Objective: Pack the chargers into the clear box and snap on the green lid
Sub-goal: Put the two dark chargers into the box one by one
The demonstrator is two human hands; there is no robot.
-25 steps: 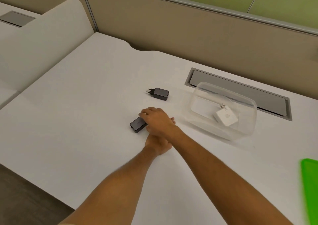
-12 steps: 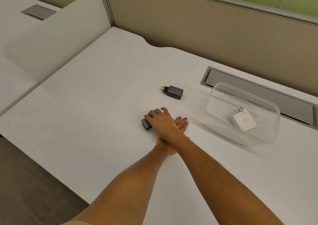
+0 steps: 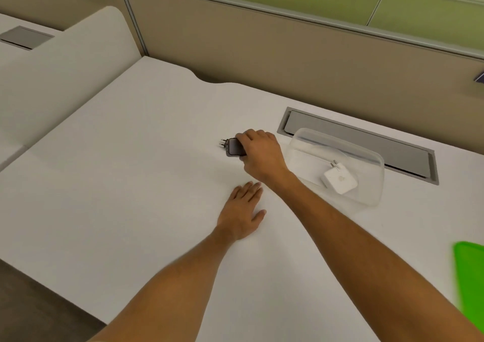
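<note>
One dark charger [image 3: 234,146] sits in the curled right hand [image 3: 262,156] at twelve o'clock on the counter [image 3: 117,184], while the left hand [image 3: 242,212] lies flat and empty below it. Packing is under way: next, that charger goes toward three o'clock into the clear box [image 3: 366,163] beside the white charger [image 3: 340,179]; the green lid [image 3: 470,279] waits at four o'clock.

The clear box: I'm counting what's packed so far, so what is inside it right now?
Inside the clear box lies one white charger, prongs pointing away. Nothing else shows through its walls. A dark charger is outside, under the right hand.
</note>
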